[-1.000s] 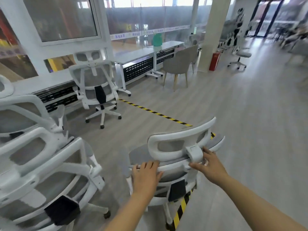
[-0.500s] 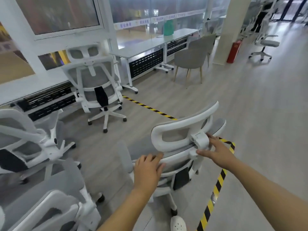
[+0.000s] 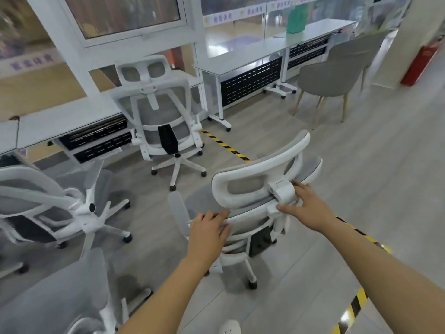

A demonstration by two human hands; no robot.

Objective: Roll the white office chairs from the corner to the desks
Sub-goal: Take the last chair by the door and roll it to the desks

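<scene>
Grey wood-plank floor (image 3: 361,165) crossed by yellow-and-black striped tape (image 3: 226,147); long white desk (image 3: 252,54) along the glass wall. The near white mesh office chair (image 3: 260,189) stands on the open floor, short of the desk. The left hand (image 3: 208,233) lies on its back frame, fingers curled over the top edge; the right hand (image 3: 307,204) rests against the headrest bracket, fingers loosely spread. Another white mesh chair (image 3: 161,116) is parked at the desk. The chairs at the left edge are cut off and blurred.

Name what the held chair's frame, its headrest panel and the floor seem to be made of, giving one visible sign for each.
Chair frame: likely moulded plastic, white, smooth, softly glossy, with rounded edges.
Headrest panel: probably grey mesh fabric, matte, stretched inside the frame; the weave is too blurred to confirm.
Floor: grey wood-look planks, perhaps laminate or vinyl; long seams and a faint sheen show.
</scene>
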